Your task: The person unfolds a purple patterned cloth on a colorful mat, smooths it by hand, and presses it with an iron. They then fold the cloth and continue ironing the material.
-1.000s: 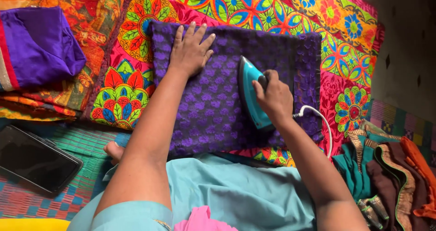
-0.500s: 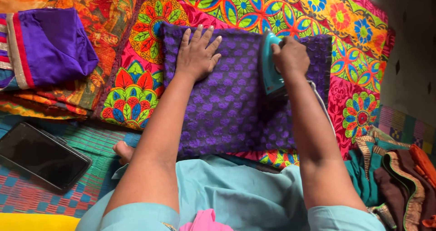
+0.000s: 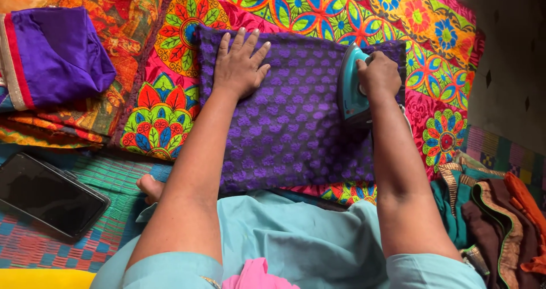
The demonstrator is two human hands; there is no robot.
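Observation:
A folded purple cloth [image 3: 296,124] with a raised dotted pattern lies flat on a bright floral quilt [image 3: 170,56]. My left hand [image 3: 239,64] presses flat on the cloth's upper left part, fingers spread. A teal electric iron [image 3: 350,90] sits on the cloth near its upper right corner, and my right hand [image 3: 378,73] is closed around its handle. The iron's white cord shows only as a sliver beside my right forearm.
A folded violet garment [image 3: 54,53] with red and gold trim rests on patterned cloths at the left. A dark phone [image 3: 48,195] lies on the woven mat at lower left. A heap of teal, brown and orange clothes [image 3: 495,215] sits at lower right. A bare foot [image 3: 149,188] shows under my left arm.
The iron has travelled from the cloth's middle right up to its upper right corner, then shifted slightly right. My left hand stayed pressed on the cloth.

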